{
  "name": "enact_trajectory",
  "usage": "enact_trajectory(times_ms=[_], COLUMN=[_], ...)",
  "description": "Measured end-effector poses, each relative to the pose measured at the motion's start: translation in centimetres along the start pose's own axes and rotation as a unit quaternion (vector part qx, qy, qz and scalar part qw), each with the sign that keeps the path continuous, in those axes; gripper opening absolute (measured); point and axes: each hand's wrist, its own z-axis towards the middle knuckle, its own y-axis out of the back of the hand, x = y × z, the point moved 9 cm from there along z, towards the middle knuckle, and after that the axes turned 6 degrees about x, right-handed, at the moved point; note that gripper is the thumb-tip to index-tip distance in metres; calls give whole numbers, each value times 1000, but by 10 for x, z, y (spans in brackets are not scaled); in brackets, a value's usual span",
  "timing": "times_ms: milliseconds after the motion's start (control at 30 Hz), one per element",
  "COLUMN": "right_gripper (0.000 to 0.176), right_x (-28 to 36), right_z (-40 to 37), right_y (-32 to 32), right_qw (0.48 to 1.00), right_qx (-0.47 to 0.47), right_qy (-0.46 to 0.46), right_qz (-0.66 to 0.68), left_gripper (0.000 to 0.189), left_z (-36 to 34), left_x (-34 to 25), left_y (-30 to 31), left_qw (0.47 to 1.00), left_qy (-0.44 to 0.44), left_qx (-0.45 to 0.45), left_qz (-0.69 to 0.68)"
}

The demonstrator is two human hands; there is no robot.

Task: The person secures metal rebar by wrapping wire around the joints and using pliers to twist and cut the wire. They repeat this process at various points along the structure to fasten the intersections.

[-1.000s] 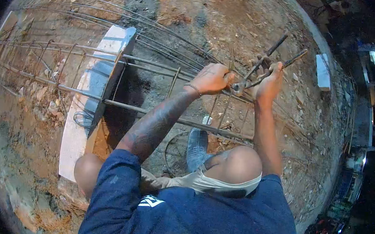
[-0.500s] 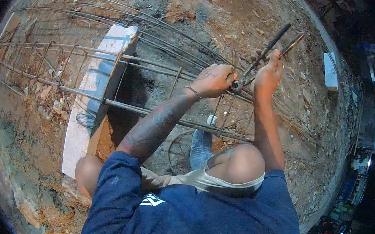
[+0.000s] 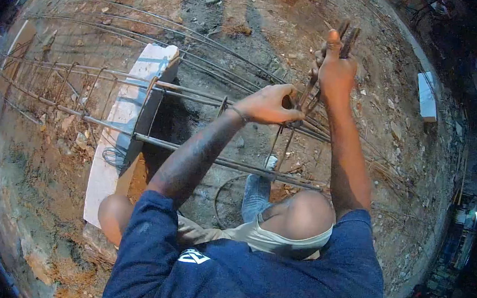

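My right hand [image 3: 337,73] is wrapped around the two long handles of a pair of metal pincers [image 3: 310,93], whose jaws point down at the rebar cage [image 3: 197,97]. Beside the jaws, my left hand [image 3: 268,103] is closed with thumb and forefinger curved into a ring, over a crossing of the bars. Whatever sits between those fingertips is too small to make out. A rebar stirrup [image 3: 222,107] stands on the bars just left of this hand. The cage runs leftward across a pale block [image 3: 102,179].
A coil of thin wire [image 3: 114,158] lies on the block's near part. Several loose long bars [image 3: 202,39] stretch over the rough dirt beyond the cage. Another white block [image 3: 427,97] sits at the right. My bent knees [image 3: 304,211] are close to the cage's near side.
The pincers' handles have come closer together, and my right hand has turned with its thumb upright along them. My left thumb and forefinger now form a wider ring. The view has shifted slightly.
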Motion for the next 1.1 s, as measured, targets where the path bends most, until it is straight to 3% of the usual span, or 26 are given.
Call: enact_trajectory(times_ms=[33,100,167,233,300,367,400,433,467,500,533,567,633,667,700,767,833,867,900,933,967,1033,1100], right_gripper=[58,55,49,46,44,41,37,34,36,36,35,34,32,27,24,21,22,26,26,25,25,35,40], right_x=[-1,-18,-8,-16,-22,-28,-23,-18,-17,-16,-17,-17,-35,-33,-21,-22,-14,-23,-14,-15,-12,-6,-8], right_z=[0,10,3,9,9,9,13,18,24,25,22,24,34,35,23,16,18,25,20,33,37,37,38], right_y=[-2,-8,-19,-17,-28,-33,-27,-20,-13,-14,-17,-20,-30,-41,-47,-43,-33,-27,-32,-17,5,8,-10], right_qw=[999,991,952,923,848,850,866,882,915,913,905,897,888,826,749,725,711,758,758,889,971,969,937], right_qx=[26,77,187,232,315,326,308,290,275,277,273,269,284,375,459,467,481,407,408,279,134,110,192], right_qy=[-29,-57,-62,-57,-87,-94,-81,-70,-91,-97,-119,-135,-162,-131,-106,-132,-91,-98,-101,-51,-3,23,1], right_qz=[19,89,234,301,418,404,386,366,280,282,303,322,324,400,466,488,505,500,499,358,199,220,292], left_gripper=[37,49,41,31,24,18,23,23,24,25,30,30,32,33,28,24,23,22,22,22,23,23,22], left_z=[9,31,52,61,65,63,60,58,56,53,50,50,46,51,59,62,65,63,63,61,55,55,48], left_x=[2,-5,-14,-20,-10,6,-5,-12,-12,-11,-23,-24,-14,-2,-17,-22,-10,0,-3,-1,2,-1,-14], left_y=[0,-20,-21,-45,-55,-61,-53,-50,-39,-31,-22,-19,-30,-32,-22,-55,-54,-55,-57,-51,-47,-48,-21], left_qw=[1000,968,982,917,908,886,879,880,937,972,955,955,977,973,966,886,900,910,909,917,921,932,963], left_qy=[3,-20,-38,-34,-4,40,23,31,61,90,3,5,135,100,-5,44,75,111,111,140,172,159,87], left_qx=[1,107,88,119,110,83,23,19,-31,-77,-183,-182,-9,52,43,137,120,101,100,51,5,-35,-187], left_qz=[5,-226,-165,-379,-405,-455,-475,-473,-342,-203,-234,-233,-163,-202,-255,-440,-412,-386,-388,-369,-350,-325,-173])
